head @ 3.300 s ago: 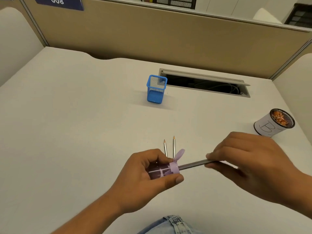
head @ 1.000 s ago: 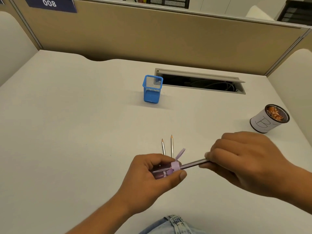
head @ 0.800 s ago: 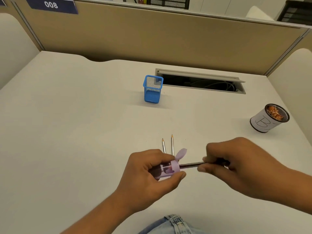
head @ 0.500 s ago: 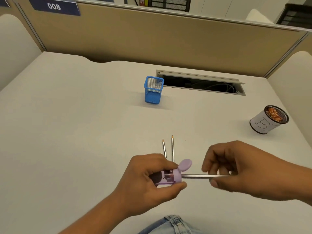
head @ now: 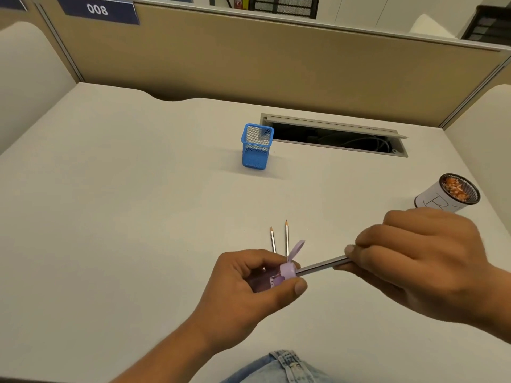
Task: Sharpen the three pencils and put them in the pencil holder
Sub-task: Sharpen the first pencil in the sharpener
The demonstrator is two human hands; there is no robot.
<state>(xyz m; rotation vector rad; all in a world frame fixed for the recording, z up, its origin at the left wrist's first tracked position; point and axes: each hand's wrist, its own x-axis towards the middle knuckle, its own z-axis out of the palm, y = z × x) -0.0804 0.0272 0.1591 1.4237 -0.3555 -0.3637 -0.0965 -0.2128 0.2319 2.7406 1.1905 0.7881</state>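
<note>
My left hand (head: 249, 288) grips a small purple sharpener (head: 278, 275) whose round lid (head: 296, 248) is flipped up. A grey pencil (head: 320, 267) sticks into the sharpener's opening, and my right hand (head: 420, 261) pinches its other end. Two more pencils (head: 279, 240) lie side by side on the desk just beyond my left hand, sharp tips pointing away from me; their lower ends are hidden by my fingers. The blue mesh pencil holder (head: 255, 147) stands upright and empty farther back on the desk.
A white cup (head: 439, 199) with pencil shavings inside sits at the right, behind my right hand. An open cable slot (head: 331, 135) is cut into the desk behind the holder. Beige partition walls close the desk at the back and sides.
My right hand has rolled its grip on the pencil, and the pencil now tilts up to the right again after lying level half a second ago. The sharpener stays in my left hand.
</note>
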